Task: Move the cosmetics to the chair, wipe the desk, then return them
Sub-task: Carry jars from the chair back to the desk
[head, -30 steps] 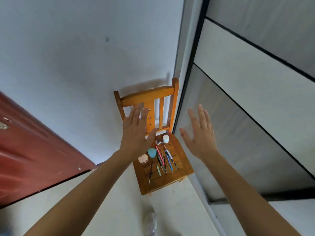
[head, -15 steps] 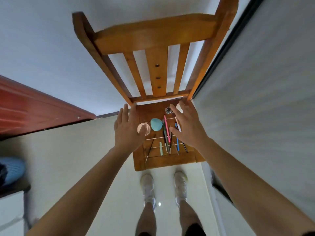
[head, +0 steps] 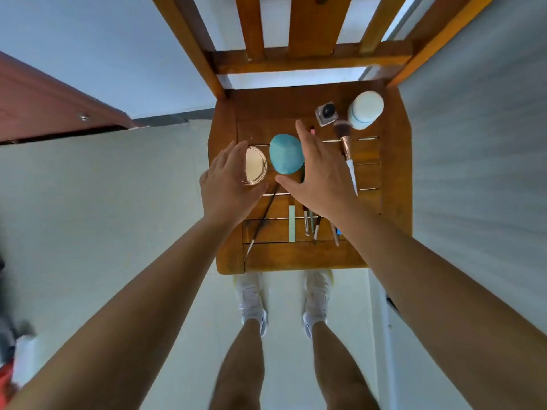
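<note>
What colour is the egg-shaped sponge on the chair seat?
Teal blue: the sponge shows best in the head view.

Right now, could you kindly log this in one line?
left hand: open at round compact | right hand: open over brushes | blue sponge: on chair

No writing, label, brand name or number can be read anywhere in the view. The white jar [head: 365, 109], the small square pot [head: 327, 113] and the round compact [head: 256, 165] on the chair seat [head: 395, 179] are too small and too blurred to show any lettering.
</note>
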`<state>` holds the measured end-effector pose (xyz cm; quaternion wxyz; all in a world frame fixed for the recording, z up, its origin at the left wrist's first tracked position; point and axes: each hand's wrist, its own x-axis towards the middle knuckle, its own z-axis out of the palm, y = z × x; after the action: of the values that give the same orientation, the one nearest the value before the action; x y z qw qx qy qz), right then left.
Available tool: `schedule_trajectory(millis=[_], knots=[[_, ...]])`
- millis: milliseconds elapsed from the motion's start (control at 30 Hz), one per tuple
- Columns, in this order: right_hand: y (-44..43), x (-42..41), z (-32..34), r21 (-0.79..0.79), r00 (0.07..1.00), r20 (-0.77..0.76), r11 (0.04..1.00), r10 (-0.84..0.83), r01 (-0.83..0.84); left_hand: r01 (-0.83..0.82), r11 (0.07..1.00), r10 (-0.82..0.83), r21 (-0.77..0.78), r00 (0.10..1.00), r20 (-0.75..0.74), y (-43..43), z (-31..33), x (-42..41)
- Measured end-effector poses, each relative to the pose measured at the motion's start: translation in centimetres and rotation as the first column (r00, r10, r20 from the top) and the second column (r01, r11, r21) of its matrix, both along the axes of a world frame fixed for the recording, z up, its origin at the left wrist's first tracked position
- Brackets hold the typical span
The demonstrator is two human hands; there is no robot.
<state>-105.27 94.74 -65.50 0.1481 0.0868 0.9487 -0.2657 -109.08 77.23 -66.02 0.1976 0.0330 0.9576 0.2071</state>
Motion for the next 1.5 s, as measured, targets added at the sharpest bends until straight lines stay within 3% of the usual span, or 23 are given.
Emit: schedule_trajectory(millis=[200, 400, 700, 933, 1133, 1300, 1500], knots=[[-1.1, 0.1, -1.8, 0.003, 0.992, -0.085, 0.996, -0.090, 0.090, -0.047, 0.993, 0.058, 0.107, 0.993, -0.103, -0.1, -0.8, 0.6], [-0.9, 0.3, 2.6, -0.025, 0.977, -0.149, 0.988, -0.154, 0.152, -0.057, 0.989, 0.078, 0.134, 0.985, -0.154, -1.3, 4.8, 0.0], [0.0, 0.4, 24.8, -0.161, 0.898, -0.362, 0.966, -0.250, 0.204, -0.037, 0.972, 0.111, 0.231, 0.943, -0.315, -4.7, 26.9, -2.2], [-1.3, -2.8, 45.5, -0.184, 0.807, -0.580, 0.983, -0.110, 0.002, -0.105, 0.948, 0.237, 0.302, 0.864, -0.444, -8.9, 49.8, -3.6], [-8.7, -4.8, 54.5, -0.257, 0.721, -0.691, 0.914, 0.053, -0.314, -0.312, 0.882, 0.463, 0.353, 0.711, -0.529, -16.7, 59.8, 3.3], [-20.1, -3.4, 57.3, -0.234, 0.625, -0.753, 0.805, 0.204, -0.545, -0.525, 0.743, 0.666, 0.416, 0.514, -0.541, -25.7, 62.4, 11.6], [-37.4, 2.8, 59.2, -0.281, 0.583, -0.750, 0.648, 0.312, -0.708, -0.648, 0.589, 0.777, 0.483, 0.289, -0.559, -39.4, 64.0, 22.6]])
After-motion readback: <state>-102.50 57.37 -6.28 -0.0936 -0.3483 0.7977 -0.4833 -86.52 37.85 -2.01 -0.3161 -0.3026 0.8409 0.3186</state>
